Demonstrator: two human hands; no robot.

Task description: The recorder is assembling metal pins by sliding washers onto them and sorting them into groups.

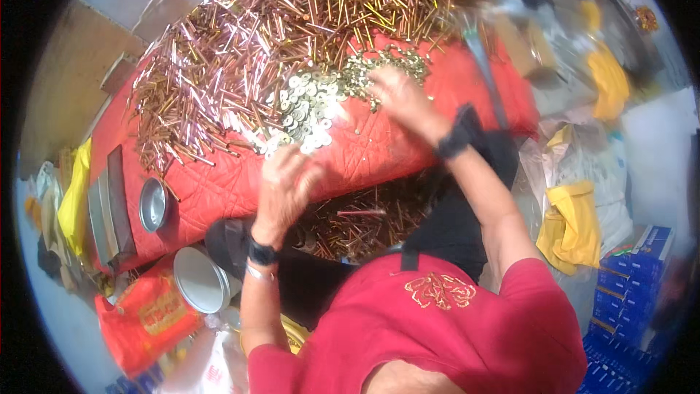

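My left hand (288,184) hovers just in front of a pile of round silver washers (302,109), its fingers curled in toward the thumb. Whatever lies between those fingertips, if anything, is too small to make out. Over on the right, my right hand (402,102) reaches across a heap of small brassy nuts (357,73), its fingers bent down and smeared by motion. Behind both piles spreads a large mound of copper- and gold-coloured metal rods (292,22), like long bolts. Everything rests on a red quilted cloth (364,142).
A small metal bowl (154,204) sits on the cloth's left side. Below it stands a white bucket (200,281) beside a red bag (146,314). More rods (357,222) lie between my legs. Yellow gloves (572,222) and stacked blue boxes (631,284) are at the right.
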